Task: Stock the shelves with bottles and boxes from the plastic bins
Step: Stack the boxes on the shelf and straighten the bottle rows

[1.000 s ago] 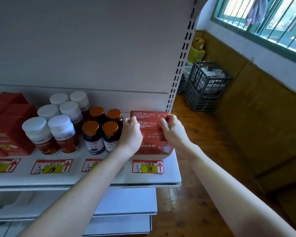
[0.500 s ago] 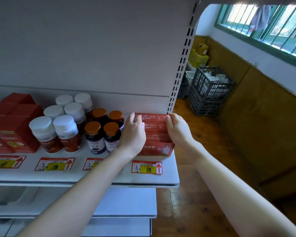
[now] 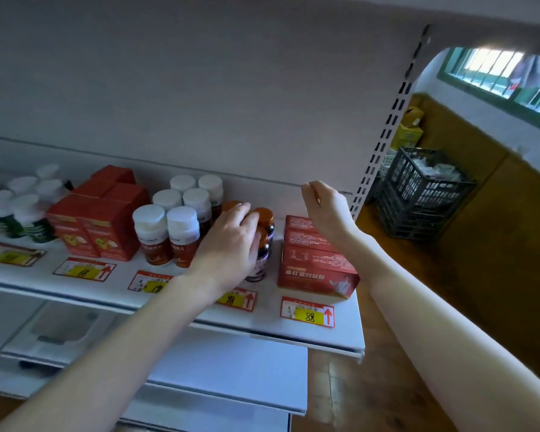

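While left hand (image 3: 228, 244) drapes slack fingers (image 3: 241, 212) over amber-capped dark bottles (image 3: 264, 215), red cardboard boxes (image 3: 315, 263) sit at three o'clock, below empty, loosely curled right hand (image 3: 326, 210).

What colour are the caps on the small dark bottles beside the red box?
Copper-orange. The caps show best in the head view, partly covered by the left hand.

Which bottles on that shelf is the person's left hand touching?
The dark bottles with orange caps, next to the red box at the right end. The left hand rests on their caps; the white-capped bottles stand further left.
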Available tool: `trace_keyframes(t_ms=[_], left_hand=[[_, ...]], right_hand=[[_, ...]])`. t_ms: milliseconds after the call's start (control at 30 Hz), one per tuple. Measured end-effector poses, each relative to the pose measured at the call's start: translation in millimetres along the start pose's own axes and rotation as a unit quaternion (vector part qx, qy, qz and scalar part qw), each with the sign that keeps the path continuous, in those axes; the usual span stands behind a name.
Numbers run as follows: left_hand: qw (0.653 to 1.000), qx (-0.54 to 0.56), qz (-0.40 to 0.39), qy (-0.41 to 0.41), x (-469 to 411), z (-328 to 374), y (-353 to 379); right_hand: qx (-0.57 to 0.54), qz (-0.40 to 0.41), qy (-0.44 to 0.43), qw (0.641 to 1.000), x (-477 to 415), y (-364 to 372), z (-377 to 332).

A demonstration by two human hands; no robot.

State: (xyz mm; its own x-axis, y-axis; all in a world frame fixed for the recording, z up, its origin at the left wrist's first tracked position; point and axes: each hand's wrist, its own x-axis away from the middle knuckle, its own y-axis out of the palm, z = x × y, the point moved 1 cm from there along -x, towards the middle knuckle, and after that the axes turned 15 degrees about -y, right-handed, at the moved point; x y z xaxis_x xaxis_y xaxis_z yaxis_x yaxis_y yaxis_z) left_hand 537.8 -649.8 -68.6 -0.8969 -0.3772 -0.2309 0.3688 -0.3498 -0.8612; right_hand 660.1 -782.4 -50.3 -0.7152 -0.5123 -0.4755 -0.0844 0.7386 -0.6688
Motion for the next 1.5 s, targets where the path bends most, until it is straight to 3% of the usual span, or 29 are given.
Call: trace_keyframes(t_ms=[133,367,533,767,1067,1267,1500], left_hand=[[0.999,-0.04,-0.028,0.015,-17,-41,-23],[0.981,-0.118,-0.116,0.097,-40,-64,-28],[0.975,-0.118,-0.138,0.126,-47,-67,-23],[0.977,-0.057,-0.149,0.143,-52,-73,-15],[0.975,-0.056,-0.154,0.152,-54,-74,-18],[0.986,-0.043,-0.103,0.127,-89,-66,-34],[0.966,-0.156,-0.181,0.1,-109,-47,-14]], right_hand=[[0.004,-0.031,-0.012,0.999,-8,25,-23],[0.103,-0.19,0.022,0.976,0,33,-52],[0.081,-0.234,0.004,0.969,11,44,-59],[0.149,-0.22,-0.007,0.964,16,61,-51],[0.108,-0.238,0.004,0.965,13,55,-53],[0.089,-0.131,0.098,0.983,-17,38,-47],[0.082,-0.225,0.139,0.961,-34,60,-40]])
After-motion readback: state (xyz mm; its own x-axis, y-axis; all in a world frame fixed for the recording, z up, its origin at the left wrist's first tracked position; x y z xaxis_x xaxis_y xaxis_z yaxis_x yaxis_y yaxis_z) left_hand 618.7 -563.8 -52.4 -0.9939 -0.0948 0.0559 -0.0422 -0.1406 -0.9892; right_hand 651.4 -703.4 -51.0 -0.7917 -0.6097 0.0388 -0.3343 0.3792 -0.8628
